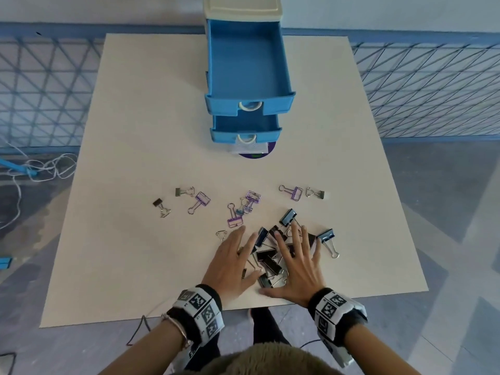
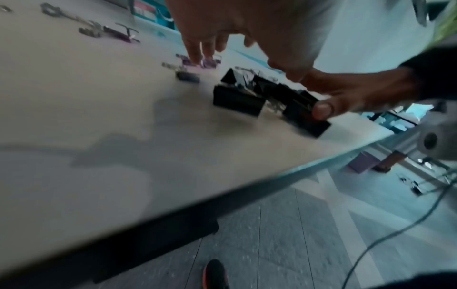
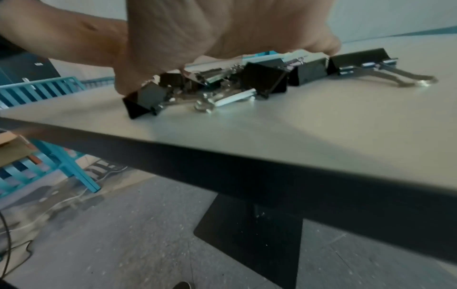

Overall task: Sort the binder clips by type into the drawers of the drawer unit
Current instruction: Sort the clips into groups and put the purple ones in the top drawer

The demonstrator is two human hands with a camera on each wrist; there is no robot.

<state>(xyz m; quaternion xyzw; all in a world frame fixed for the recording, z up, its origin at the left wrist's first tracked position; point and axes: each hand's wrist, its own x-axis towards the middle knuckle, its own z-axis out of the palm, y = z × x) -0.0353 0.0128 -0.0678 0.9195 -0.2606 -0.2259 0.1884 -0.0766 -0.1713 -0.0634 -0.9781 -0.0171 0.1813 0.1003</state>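
A pile of large black binder clips (image 1: 269, 259) lies near the table's front edge, seen also in the left wrist view as black binder clips (image 2: 237, 99) and in the right wrist view as black binder clips (image 3: 262, 78). My left hand (image 1: 232, 262) and right hand (image 1: 296, 262) lie flat with spread fingers on either side of the pile, touching it. Purple wire clips (image 1: 201, 200) and small dark clips (image 1: 159, 205) are scattered farther back. The blue drawer unit (image 1: 247, 77) stands at the back with its top two drawers pulled out.
A lone black clip (image 1: 327, 239) sits just right of my right hand. The beige table (image 1: 135, 131) has its front edge close to my wrists. Blue mesh fencing (image 1: 433, 85) and loose white cables (image 1: 46, 169) lie beyond the table.
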